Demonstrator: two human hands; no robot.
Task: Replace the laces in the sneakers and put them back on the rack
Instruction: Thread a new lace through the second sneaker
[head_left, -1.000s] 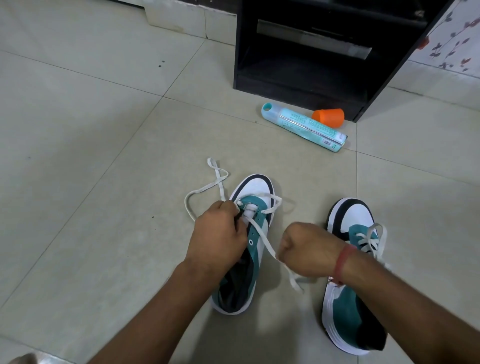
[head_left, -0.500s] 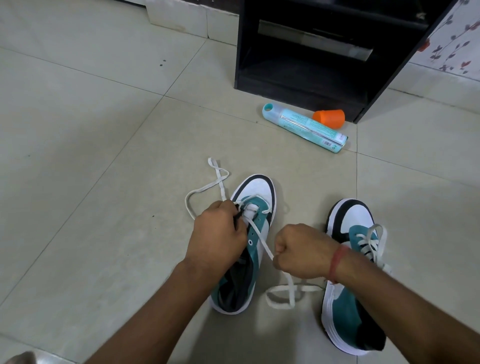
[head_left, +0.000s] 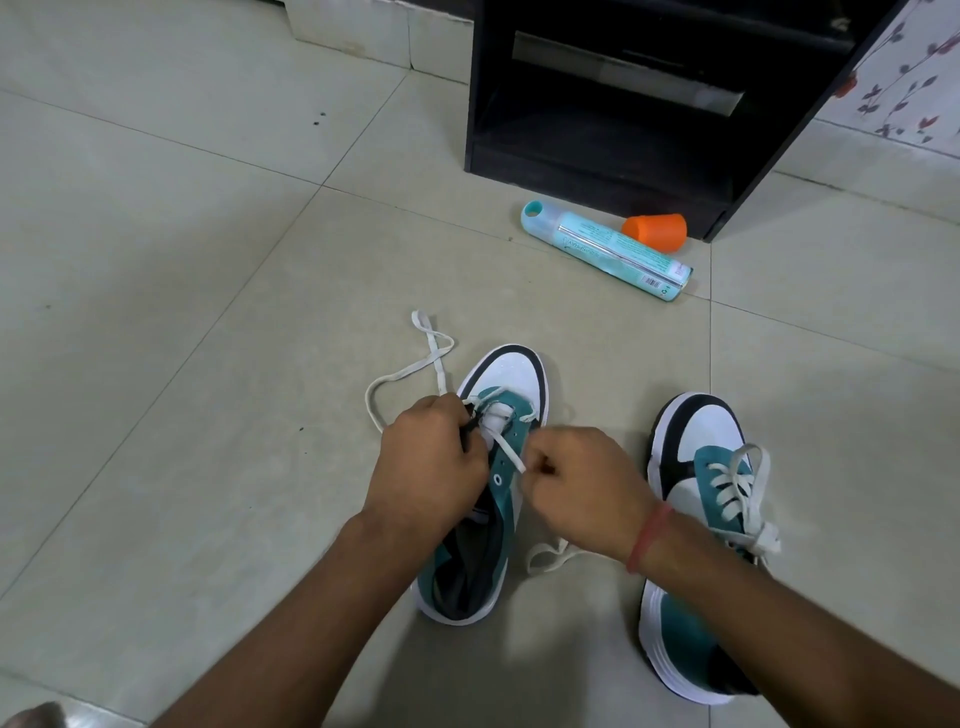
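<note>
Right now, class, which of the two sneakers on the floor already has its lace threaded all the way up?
The right-hand sneaker, untouched. Its white lace criss-crosses every eyelet. The sneaker between the hands has a lace only near its toe, with empty eyelets below.

Bare floor (head_left: 156, 312) lies wide to the left. Ahead, a spray can (head_left: 605, 250) and orange cap (head_left: 655, 233) lie before the black rack (head_left: 613, 140); the laced sneaker (head_left: 701, 545) blocks the right side.

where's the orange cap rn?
In the head view the orange cap lies on the floor upper right of centre, between the teal spray can and the bottom corner of the black rack, well beyond both sneakers.
</note>
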